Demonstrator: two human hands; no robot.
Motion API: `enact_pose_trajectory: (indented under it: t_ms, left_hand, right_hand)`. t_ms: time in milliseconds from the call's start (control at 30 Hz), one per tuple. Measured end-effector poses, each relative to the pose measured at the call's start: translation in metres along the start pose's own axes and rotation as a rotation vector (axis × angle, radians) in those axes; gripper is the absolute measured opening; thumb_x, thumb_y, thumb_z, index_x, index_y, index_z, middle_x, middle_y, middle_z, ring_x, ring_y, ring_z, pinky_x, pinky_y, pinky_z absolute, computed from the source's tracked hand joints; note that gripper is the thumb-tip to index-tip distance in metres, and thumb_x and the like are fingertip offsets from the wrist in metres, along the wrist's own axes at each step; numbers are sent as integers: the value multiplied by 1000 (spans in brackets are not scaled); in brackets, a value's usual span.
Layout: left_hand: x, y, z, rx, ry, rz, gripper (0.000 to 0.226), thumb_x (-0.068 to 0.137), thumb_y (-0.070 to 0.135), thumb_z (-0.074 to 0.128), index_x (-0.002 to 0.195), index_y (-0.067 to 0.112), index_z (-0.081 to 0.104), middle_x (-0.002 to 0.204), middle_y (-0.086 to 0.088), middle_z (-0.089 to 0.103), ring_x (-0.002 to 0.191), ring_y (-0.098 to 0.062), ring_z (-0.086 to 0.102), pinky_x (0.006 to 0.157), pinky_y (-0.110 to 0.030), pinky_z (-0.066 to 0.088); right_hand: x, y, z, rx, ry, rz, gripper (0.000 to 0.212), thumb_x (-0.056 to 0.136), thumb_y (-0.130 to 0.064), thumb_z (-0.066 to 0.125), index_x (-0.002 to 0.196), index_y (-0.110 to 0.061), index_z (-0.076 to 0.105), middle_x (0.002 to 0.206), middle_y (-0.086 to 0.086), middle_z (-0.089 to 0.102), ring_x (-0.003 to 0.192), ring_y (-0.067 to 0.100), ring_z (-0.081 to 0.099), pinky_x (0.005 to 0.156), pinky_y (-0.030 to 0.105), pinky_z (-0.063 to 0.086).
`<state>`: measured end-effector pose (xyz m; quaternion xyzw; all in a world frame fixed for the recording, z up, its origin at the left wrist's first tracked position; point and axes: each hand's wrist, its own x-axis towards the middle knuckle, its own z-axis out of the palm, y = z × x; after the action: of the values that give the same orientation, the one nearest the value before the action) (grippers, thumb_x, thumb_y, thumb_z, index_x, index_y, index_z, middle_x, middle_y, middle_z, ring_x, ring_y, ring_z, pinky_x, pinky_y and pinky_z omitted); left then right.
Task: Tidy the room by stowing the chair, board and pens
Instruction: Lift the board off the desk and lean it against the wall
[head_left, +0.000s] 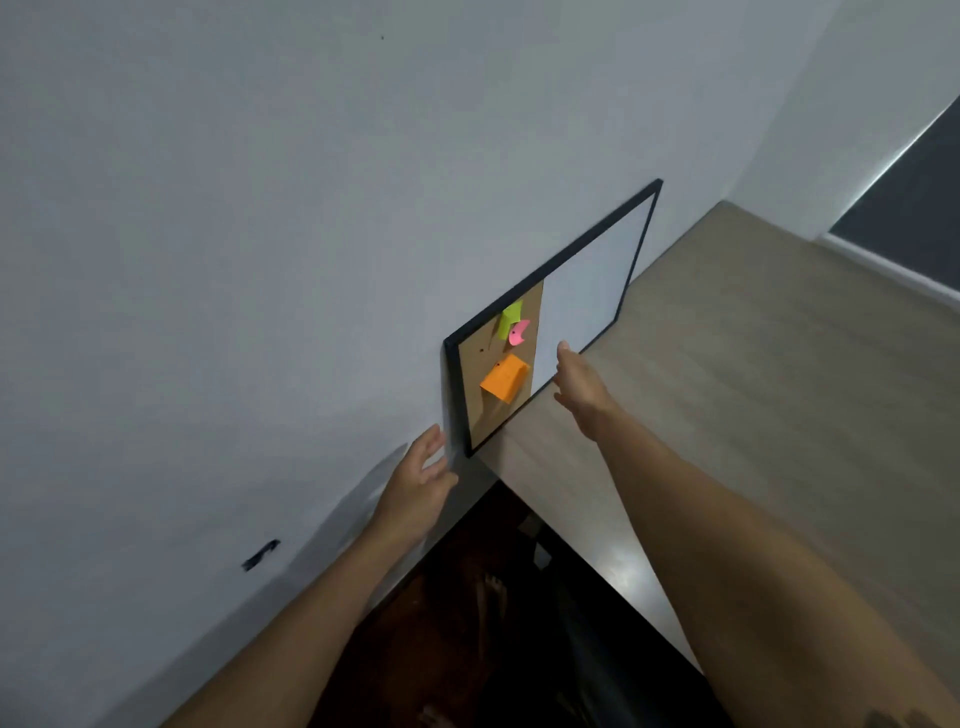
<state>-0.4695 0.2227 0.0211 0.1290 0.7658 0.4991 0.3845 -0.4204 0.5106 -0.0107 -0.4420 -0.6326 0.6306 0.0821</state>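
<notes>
No writing or brand can be read anywhere; the 3 sticky notes carry nothing legible. The board (587, 275), black-framed, stands on its long edge on the pale wood floor (753, 389) and leans against the grey wall (260, 208). Its near part is a cork strip (480, 358); the rest is a white panel. Pinned on the cork are a green note (510, 316), a pink note (519, 332) just below it, and a larger orange note (503, 378) curling away from the surface. The left hand (418, 480) reaches forward with its arm outstretched, fingers loosely spread and holding nothing, just beside the board's near lower corner without clearly touching it. The right hand (579, 387) stretches further, palm turned toward the board, fingers straight and close together, empty, in front of the lower frame edge; whether it touches cannot be told. A dark mark (261, 554) shows on the wall at lower left.
</notes>
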Motion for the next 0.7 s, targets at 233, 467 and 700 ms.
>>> enact_pose_trajectory:
  t_ms: [233, 467, 700]
  left_hand:
    - [-60, -14, -1, 15, -6, 52, 57, 105, 8, 55, 159, 25, 42, 159, 10, 50, 144, -16, 52, 121, -38, 42]
    - [-104, -11, 24, 33, -74, 111, 56, 106, 9, 55, 159, 22, 43, 155, 10, 52, 137, -10, 51, 107, -27, 40]
    - [-146, -11, 68, -5, -133, 175, 52, 105, 6, 56, 155, 20, 49, 152, 5, 57, 139, -15, 56, 111, -31, 44]
  right_hand:
    - [-76, 21, -19, -115, 33, 0, 77, 105, -67, 38, 161, -14, 41, 166, 10, 44, 152, 29, 43, 126, 54, 35]
    - [-162, 43, -58, -277, 69, -42, 59, 112, -48, 43, 143, -2, 61, 149, 15, 61, 138, 28, 55, 116, 40, 40]
    - [-246, 73, -115, -373, 111, -38, 53, 112, -42, 48, 143, -2, 63, 152, 15, 60, 141, 29, 54, 103, 28, 36]
